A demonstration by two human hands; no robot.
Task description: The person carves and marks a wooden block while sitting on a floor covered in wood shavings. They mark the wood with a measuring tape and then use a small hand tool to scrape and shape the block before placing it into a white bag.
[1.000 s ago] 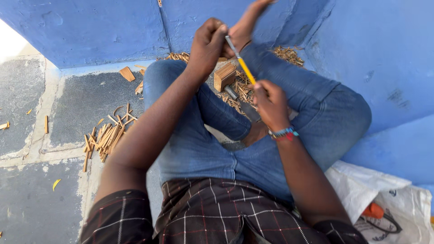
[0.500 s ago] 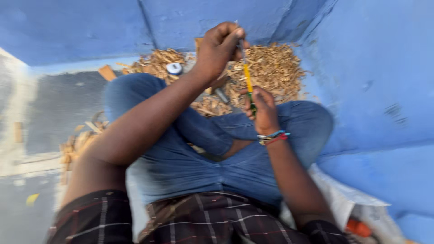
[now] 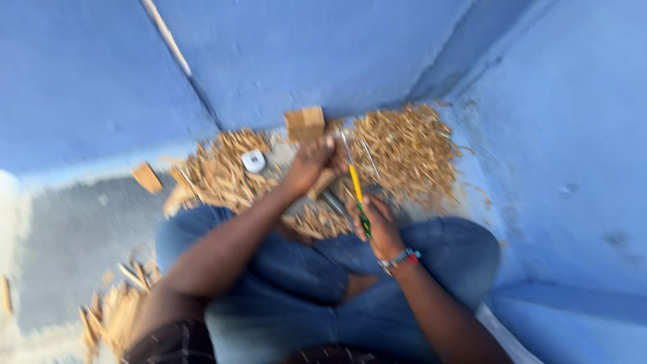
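Looks like a makeshift woodworking spot on the floor [image 3: 74, 229], tucked into a corner of blue painted walls [image 3: 323, 54], not a proper shop. The person sits cross-legged right on the grey concrete. Wood chips and shavings [image 3: 404, 152] are heaped deep in the corner, more cut sticks [image 3: 114, 313] lie along the near left edge of the floor, and a small wooden block [image 3: 304, 123] sits against the wall.

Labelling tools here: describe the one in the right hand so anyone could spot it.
Start at the blue wall corner, then drop to the wood-chip pile. The right hand grips a thin tool that points up toward the left hand; its yellow-and-green handle stands out against the tan chips.
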